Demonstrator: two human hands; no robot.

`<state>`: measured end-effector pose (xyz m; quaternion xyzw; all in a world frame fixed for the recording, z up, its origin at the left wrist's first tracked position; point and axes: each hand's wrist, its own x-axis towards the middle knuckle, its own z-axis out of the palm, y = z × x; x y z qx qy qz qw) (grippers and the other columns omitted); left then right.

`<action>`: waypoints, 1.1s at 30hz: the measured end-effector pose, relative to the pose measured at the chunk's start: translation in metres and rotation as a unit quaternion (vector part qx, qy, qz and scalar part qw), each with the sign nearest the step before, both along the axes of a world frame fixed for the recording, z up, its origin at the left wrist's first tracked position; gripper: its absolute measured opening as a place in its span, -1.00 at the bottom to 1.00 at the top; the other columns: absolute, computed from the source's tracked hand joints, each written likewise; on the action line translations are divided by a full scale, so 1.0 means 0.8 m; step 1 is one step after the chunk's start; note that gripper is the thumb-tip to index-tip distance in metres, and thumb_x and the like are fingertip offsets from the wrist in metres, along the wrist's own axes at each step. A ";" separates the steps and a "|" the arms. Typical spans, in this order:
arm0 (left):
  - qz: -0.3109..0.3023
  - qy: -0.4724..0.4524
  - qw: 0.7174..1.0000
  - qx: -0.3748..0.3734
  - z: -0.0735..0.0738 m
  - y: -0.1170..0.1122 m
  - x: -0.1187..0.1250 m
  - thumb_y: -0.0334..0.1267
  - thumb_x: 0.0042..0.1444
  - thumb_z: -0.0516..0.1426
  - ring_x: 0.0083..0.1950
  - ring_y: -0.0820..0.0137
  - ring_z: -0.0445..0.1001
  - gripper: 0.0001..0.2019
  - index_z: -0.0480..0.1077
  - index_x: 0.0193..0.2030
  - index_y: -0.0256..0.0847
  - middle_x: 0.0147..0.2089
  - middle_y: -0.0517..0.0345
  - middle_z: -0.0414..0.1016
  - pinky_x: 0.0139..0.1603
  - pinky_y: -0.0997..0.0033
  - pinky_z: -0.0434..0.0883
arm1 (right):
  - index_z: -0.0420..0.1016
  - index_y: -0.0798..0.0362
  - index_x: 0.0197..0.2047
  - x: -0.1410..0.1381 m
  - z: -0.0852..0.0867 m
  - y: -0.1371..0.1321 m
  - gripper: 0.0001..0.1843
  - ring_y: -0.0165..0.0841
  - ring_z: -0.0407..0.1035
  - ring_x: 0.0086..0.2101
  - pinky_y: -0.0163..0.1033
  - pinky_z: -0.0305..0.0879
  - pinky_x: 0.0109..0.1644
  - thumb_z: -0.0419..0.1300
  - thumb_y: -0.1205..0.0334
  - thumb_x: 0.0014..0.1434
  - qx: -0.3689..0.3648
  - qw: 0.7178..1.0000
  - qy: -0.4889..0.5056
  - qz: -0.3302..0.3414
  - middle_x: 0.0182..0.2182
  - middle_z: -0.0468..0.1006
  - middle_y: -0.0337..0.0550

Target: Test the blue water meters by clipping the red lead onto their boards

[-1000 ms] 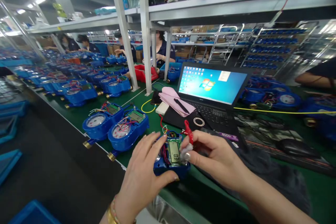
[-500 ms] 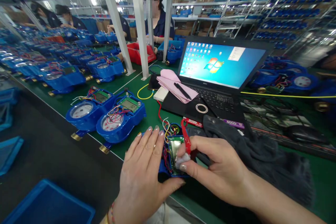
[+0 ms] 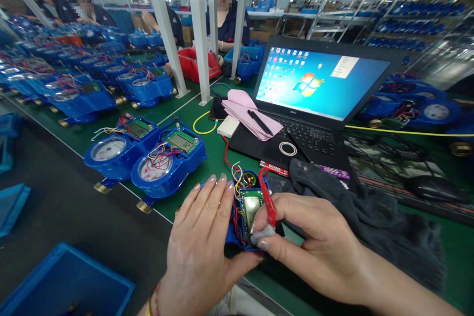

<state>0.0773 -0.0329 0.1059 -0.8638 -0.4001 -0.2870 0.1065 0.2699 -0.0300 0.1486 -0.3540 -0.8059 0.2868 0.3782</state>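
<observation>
A blue water meter [image 3: 247, 217] with an open top, a small LCD screen and coloured wires lies at the near edge of the green bench. My left hand [image 3: 202, 237] clasps its left side, fingers stretched along the housing and thumb under the front. My right hand [image 3: 314, 242] pinches a small white wad [image 3: 263, 233] against the screen's lower end. A red clip [image 3: 267, 196] with a red lead stands between thumb and forefinger.
Two more blue meters [image 3: 144, 154] sit to the left, with rows of others behind. An open laptop [image 3: 314, 103] stands behind, with pink cloths [image 3: 246, 116] and a tape ring [image 3: 288, 148] on it. A dark cloth [image 3: 355, 207] lies right. Other people work across the bench. A blue bin [image 3: 62, 281] is lower left.
The view has tilted down and drawn closer. My right hand has slid the white wad down the meter's screen toward me. My left hand keeps its hold.
</observation>
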 end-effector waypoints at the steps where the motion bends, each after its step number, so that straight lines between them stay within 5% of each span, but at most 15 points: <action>1: 0.001 0.000 1.000 0.000 0.000 0.000 0.000 0.18 0.07 0.12 0.28 0.10 0.22 -0.25 0.26 0.14 -0.53 0.20 -0.26 0.34 0.32 0.13 0.06 | 0.41 0.11 -0.31 0.000 0.000 0.000 -0.94 -0.49 0.37 -0.42 -0.42 0.27 -0.30 0.19 0.44 0.15 0.003 1.000 -0.002 0.000 -0.45 0.49 -0.27; 26: 0.012 -0.010 1.000 0.019 0.005 0.005 0.004 -0.04 0.05 0.10 0.21 0.11 0.31 -0.43 0.31 0.08 -0.48 0.14 -0.22 0.41 0.22 0.10 0.16 | 0.39 0.13 -0.31 -0.005 -0.004 -0.003 -0.94 -0.39 0.35 -0.43 -0.30 0.27 -0.36 0.13 0.44 0.20 0.042 0.999 -0.008 0.018 -0.48 0.47 -0.18; 33: 0.011 0.006 0.999 0.040 0.001 0.011 0.000 -0.05 0.02 0.09 0.22 0.14 0.30 -0.43 0.32 0.08 -0.46 0.15 -0.21 0.40 0.23 0.10 0.18 | 0.40 0.09 -0.30 -0.010 -0.010 -0.006 -0.91 -0.38 0.36 -0.43 -0.27 0.32 -0.33 0.09 0.39 0.24 0.072 0.997 -0.005 -0.032 -0.49 0.47 -0.19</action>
